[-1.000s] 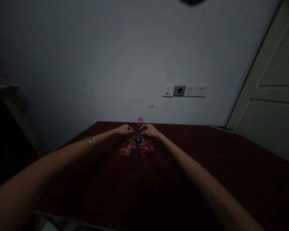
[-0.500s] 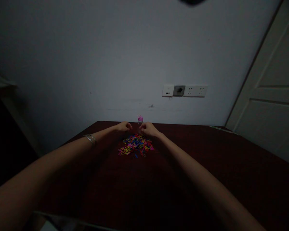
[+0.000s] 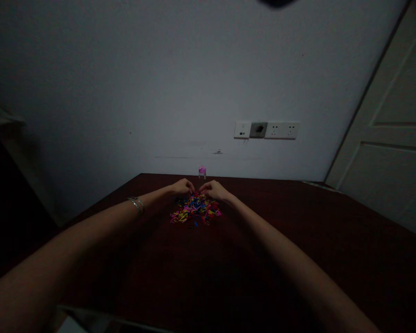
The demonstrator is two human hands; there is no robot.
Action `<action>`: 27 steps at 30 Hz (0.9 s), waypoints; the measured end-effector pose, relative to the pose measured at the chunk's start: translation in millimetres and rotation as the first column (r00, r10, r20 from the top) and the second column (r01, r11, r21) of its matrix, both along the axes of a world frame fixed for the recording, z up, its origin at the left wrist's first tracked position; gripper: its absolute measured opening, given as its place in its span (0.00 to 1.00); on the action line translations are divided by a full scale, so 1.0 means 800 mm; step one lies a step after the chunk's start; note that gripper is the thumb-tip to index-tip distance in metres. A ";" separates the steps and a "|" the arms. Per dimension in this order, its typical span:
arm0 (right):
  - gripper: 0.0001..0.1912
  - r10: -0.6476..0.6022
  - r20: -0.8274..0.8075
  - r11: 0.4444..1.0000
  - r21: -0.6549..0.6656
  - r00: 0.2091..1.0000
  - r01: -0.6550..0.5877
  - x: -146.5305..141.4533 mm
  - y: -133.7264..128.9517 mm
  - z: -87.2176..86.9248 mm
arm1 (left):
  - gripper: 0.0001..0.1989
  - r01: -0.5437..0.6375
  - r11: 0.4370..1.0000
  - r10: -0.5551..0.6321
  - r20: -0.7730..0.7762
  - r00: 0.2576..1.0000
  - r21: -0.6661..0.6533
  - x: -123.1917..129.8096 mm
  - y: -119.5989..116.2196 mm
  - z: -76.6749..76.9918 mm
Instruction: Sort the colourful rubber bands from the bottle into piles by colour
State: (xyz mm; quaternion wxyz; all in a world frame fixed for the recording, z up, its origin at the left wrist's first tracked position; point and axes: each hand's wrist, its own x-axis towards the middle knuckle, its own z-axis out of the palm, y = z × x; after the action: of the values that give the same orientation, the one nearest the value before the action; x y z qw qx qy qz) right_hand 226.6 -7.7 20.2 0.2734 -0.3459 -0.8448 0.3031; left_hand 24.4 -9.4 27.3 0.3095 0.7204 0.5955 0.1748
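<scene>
A heap of small, brightly coloured bands, like rubber hair ties, lies on the dark red table. My left hand is at the heap's far left edge, fingers curled downward and closed. Opposite it, my right hand has its thumb and fingertips pinched together over the far side of the heap. The fingertips of both hands are nearly meeting; anything between them is too small and dark to make out. Just behind the hands stands a small clear container with a pink top, its lower part partly hidden.
The dark table runs back to a pale wall with a row of sockets. To the right is a white panelled door. A pale-edged object shows at the bottom left.
My right hand has come down from in front of the container to the heap. My left hand has moved slightly right and down, closer to the right one.
</scene>
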 end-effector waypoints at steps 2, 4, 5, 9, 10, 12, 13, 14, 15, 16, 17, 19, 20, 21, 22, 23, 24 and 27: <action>0.17 -0.007 0.006 1.000 -0.011 1.000 0.007 -0.001 -0.001 -0.003 | 0.16 0.044 0.998 -0.038 0.109 0.993 -0.047 0.010 -0.010 0.004; 0.16 -0.030 0.005 1.000 -0.008 1.000 0.030 -0.002 -0.002 -0.005 | 0.19 0.132 0.987 -0.110 0.220 0.969 -0.090 0.021 -0.021 0.008; 0.16 -0.039 0.003 0.999 -0.008 0.999 0.039 -0.003 -0.003 -0.005 | 0.21 0.176 0.979 -0.147 0.250 0.957 -0.099 0.027 -0.025 0.009; 0.14 -0.026 -0.022 0.999 -0.019 0.999 0.026 -0.005 -0.008 -0.006 | 0.16 0.210 0.976 -0.196 0.178 0.964 -0.064 0.043 -0.033 0.011; 0.14 -0.017 -0.034 1.000 -0.021 0.999 0.016 -0.005 -0.008 -0.007 | 0.13 0.195 0.979 -0.185 0.146 0.972 -0.053 0.045 -0.033 0.010; 0.14 -0.006 -0.055 1.000 -0.027 0.998 0.005 -0.005 -0.007 -0.007 | 0.09 0.173 0.984 -0.167 0.097 0.981 -0.051 0.047 -0.033 0.007; 0.14 -0.001 -0.066 0.999 -0.033 0.998 -0.001 -0.005 -0.007 -0.008 | 0.07 0.168 0.984 -0.163 0.080 0.983 -0.059 0.047 -0.033 0.006; 0.14 0.006 -0.077 0.999 -0.043 0.997 -0.010 -0.005 -0.006 -0.009 | 0.06 0.165 0.984 -0.160 0.064 0.985 -0.071 0.047 -0.033 0.006; 0.14 0.013 -0.089 0.998 -0.055 0.996 -0.018 -0.004 -0.005 -0.009 | 0.05 0.162 0.983 -0.158 0.049 0.986 -0.084 0.046 -0.033 0.005; 0.14 0.018 -0.100 0.997 -0.068 0.995 -0.025 -0.004 -0.004 -0.010 | 0.05 0.154 0.984 -0.152 0.035 0.988 -0.092 0.045 -0.033 0.005; 0.13 0.017 -0.111 0.997 -0.079 0.994 -0.026 -0.003 -0.003 -0.011 | 0.06 0.139 0.986 -0.138 0.019 0.990 -0.087 0.043 -0.033 0.006; 0.12 -0.005 -0.126 0.995 -0.096 0.992 -0.007 0.000 -0.002 -0.012 | 0.08 0.092 0.995 -0.093 -0.028 0.995 -0.035 0.039 -0.031 0.009; 0.11 -0.024 -0.129 0.995 -0.100 0.991 0.011 0.002 -0.002 -0.012 | 0.08 0.064 0.998 -0.063 -0.058 0.996 0.013 0.037 -0.028 0.010; 0.11 -0.044 -0.129 0.995 -0.100 0.991 0.031 0.005 -0.002 -0.013 | 0.09 0.036 0.997 -0.029 -0.091 0.995 0.073 0.035 -0.024 0.011; 0.10 -0.063 -0.127 0.994 -0.096 0.990 0.051 0.009 -0.001 -0.013 | 0.09 0.008 0.991 0.009 -0.125 0.992 0.134 0.035 -0.020 0.012; 0.10 -0.080 -0.123 0.994 -0.089 0.989 0.069 0.014 -0.001 -0.014 | 0.10 -0.018 0.981 0.048 -0.154 0.987 0.192 0.035 -0.016 0.013; 0.10 -0.095 -0.115 0.993 -0.080 0.989 0.086 0.020 0.000 -0.015 | 0.11 -0.045 0.969 0.089 -0.174 0.981 0.244 0.037 -0.012 0.012; 0.10 -0.140 -0.061 0.990 -0.021 0.988 0.139 0.046 0.001 -0.018 | 0.17 -0.099 0.929 0.174 -0.183 0.968 0.357 0.056 -0.004 0.004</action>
State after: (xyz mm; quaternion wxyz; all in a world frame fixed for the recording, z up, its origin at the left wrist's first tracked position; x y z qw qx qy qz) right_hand 263.2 -7.0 6.1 0.3171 -0.3969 -0.8070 0.3011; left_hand 69.2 -12.4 30.3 0.1003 0.7344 0.6341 0.2201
